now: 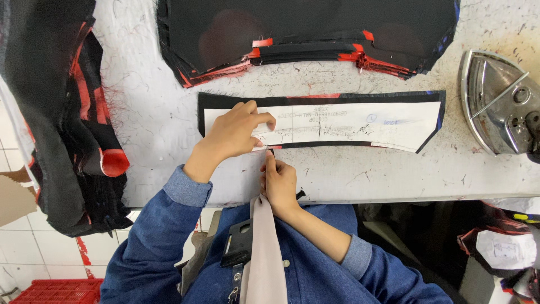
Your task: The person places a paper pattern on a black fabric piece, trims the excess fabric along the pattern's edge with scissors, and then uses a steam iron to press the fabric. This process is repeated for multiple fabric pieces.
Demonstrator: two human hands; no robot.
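A worker's left hand [239, 132] presses down, fingers curled and grasping nothing, on the left end of a white paper pattern [337, 126] at the centre of the frame. The pattern lies flat on a single black fabric piece [433, 101] whose edges show around it. Just below, the right hand [277, 180] is loosely closed, its forefinger stretched up to the pattern's lower edge; whether it pinches a small tool there cannot be made out.

One stack of black-and-red cut pieces [304, 39] sits at the top centre, its upper part cut off by the frame; the number of layers is too fine to count. A second heap of black-and-red cloth [67, 129] hangs over the table's left edge. One metal iron [498, 101] lies on its side at the upper right, partly cropped.

The white worktable [152, 112] is scattered with loose threads. Both arms wear blue denim sleeves [169, 236]. A beige strap [263, 247] and a black clip hang from the worker's chest. A red crate [50, 291] shows at the lower left corner, mostly out of frame.
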